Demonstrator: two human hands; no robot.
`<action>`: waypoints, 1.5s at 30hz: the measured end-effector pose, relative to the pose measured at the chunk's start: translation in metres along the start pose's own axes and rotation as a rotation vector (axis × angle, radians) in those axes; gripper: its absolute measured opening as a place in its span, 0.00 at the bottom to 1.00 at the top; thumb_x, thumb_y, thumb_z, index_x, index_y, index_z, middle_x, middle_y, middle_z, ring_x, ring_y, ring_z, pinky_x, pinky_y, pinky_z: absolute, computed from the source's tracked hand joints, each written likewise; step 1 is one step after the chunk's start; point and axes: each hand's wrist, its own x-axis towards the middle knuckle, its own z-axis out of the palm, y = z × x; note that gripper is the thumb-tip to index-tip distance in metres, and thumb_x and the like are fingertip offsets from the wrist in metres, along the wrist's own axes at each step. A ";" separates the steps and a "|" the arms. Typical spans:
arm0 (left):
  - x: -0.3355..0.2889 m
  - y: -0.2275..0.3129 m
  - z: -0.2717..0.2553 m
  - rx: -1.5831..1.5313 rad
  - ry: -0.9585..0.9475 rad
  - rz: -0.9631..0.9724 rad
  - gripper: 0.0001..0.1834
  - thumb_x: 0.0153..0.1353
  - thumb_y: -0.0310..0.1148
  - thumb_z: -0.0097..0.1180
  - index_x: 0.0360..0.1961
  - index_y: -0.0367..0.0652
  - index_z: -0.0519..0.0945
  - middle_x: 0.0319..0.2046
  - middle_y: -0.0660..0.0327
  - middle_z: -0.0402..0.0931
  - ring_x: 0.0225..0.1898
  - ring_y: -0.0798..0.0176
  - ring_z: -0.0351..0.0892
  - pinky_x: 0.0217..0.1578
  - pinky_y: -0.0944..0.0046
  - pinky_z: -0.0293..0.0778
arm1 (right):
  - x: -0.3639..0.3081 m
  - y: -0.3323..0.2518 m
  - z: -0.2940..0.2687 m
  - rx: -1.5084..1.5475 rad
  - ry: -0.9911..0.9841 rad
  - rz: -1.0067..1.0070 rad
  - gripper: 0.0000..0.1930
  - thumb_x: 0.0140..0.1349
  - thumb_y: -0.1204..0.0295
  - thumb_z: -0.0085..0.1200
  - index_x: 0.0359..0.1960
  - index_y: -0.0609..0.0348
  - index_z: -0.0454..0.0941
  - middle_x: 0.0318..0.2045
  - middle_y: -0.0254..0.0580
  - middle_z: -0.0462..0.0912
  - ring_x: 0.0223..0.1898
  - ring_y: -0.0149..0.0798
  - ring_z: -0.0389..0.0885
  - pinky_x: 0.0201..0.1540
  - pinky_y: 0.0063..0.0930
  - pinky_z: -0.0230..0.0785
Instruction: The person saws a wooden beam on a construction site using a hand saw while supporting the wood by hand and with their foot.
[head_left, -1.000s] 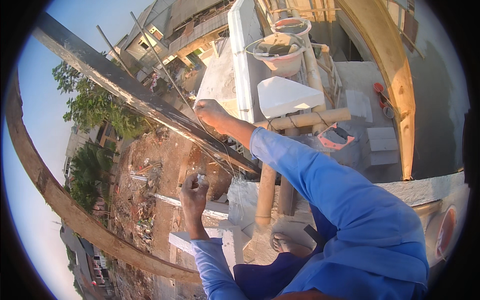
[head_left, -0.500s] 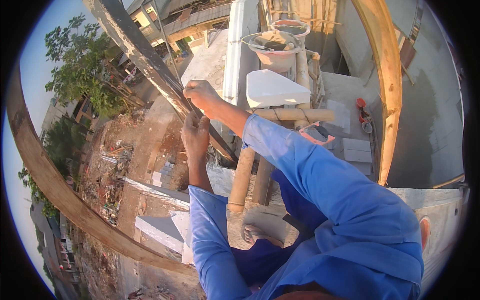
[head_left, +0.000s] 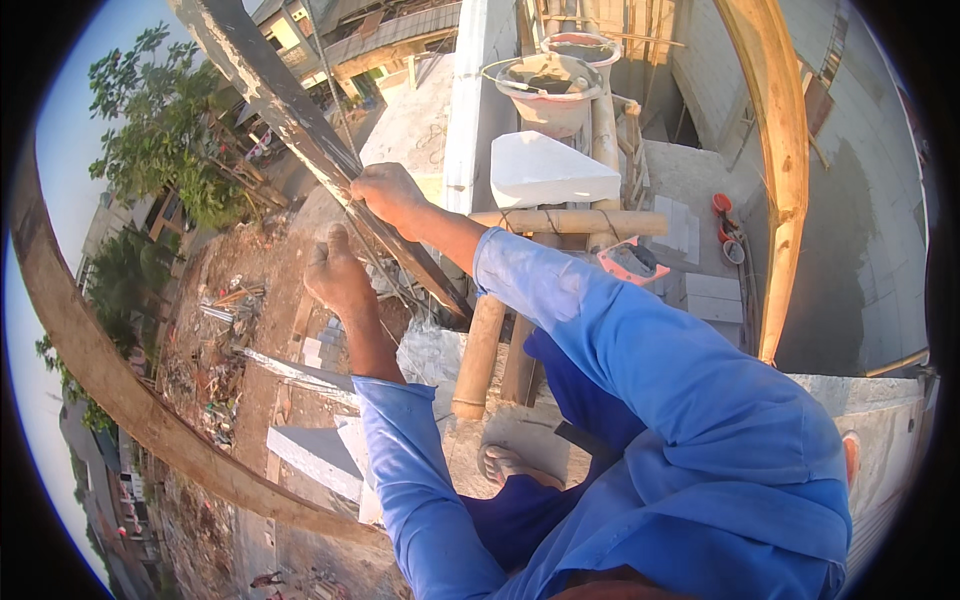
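A weathered wooden post (head_left: 290, 120) with peeling pale patches slants down from the upper left to the wall edge in front of me. My right hand (head_left: 392, 198) is closed in a fist against the post's side; whatever its fingers grip is hidden. Lower and to the left, my left hand (head_left: 338, 275) is also closed, thumb up, a little apart from the post. What it holds, if anything, is too small to make out. Thin cord-like strands (head_left: 390, 283) hang beside the post, below my right hand.
Bamboo poles (head_left: 580, 223) form a scaffold ahead, bearing a white block (head_left: 552, 170) and mortar buckets (head_left: 550, 95). A pink mortar container (head_left: 632, 262) lies right. Curved-looking timbers (head_left: 780, 190) rise at both sides. On the left, the ground drops far below, with rubble (head_left: 225, 370).
My hands, close together before, have moved apart. The left went left and down away from the post, while the right shifted slightly left along it.
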 end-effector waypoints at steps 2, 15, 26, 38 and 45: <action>0.000 0.002 0.000 -0.016 -0.013 -0.015 0.18 0.52 0.34 0.56 0.13 0.31 0.72 0.08 0.60 0.62 0.15 0.67 0.57 0.18 0.58 0.56 | 0.000 0.004 -0.006 -0.044 -0.008 0.008 0.09 0.51 0.68 0.53 0.24 0.61 0.77 0.21 0.35 0.72 0.24 0.28 0.66 0.27 0.27 0.59; 0.002 -0.015 -0.011 0.154 -0.010 0.103 0.19 0.53 0.34 0.57 0.11 0.33 0.70 0.08 0.63 0.60 0.15 0.68 0.54 0.18 0.59 0.53 | -0.041 0.124 -0.099 -0.124 -0.205 0.084 0.11 0.52 0.66 0.51 0.31 0.62 0.77 0.22 0.47 0.78 0.27 0.41 0.77 0.32 0.34 0.67; 0.009 -0.011 -0.012 0.165 0.045 0.102 0.15 0.53 0.34 0.57 0.15 0.34 0.75 0.10 0.66 0.62 0.17 0.70 0.55 0.19 0.63 0.53 | -0.107 0.219 -0.237 -0.992 -0.786 0.246 0.09 0.49 0.68 0.50 0.26 0.59 0.78 0.25 0.46 0.79 0.27 0.42 0.77 0.31 0.37 0.67; -0.002 -0.011 -0.012 0.175 0.057 0.122 0.21 0.53 0.31 0.57 0.08 0.39 0.64 0.09 0.69 0.55 0.16 0.74 0.49 0.16 0.65 0.46 | -0.158 0.268 -0.286 -1.106 -0.938 0.269 0.12 0.52 0.61 0.49 0.28 0.54 0.78 0.29 0.44 0.79 0.33 0.45 0.78 0.33 0.43 0.64; 0.006 -0.011 -0.014 0.226 0.035 0.150 0.18 0.51 0.30 0.57 0.10 0.34 0.67 0.10 0.66 0.60 0.17 0.73 0.56 0.19 0.65 0.55 | -0.173 0.275 -0.296 -1.139 -0.906 0.047 0.12 0.56 0.60 0.47 0.31 0.52 0.78 0.32 0.41 0.78 0.44 0.47 0.75 0.40 0.43 0.62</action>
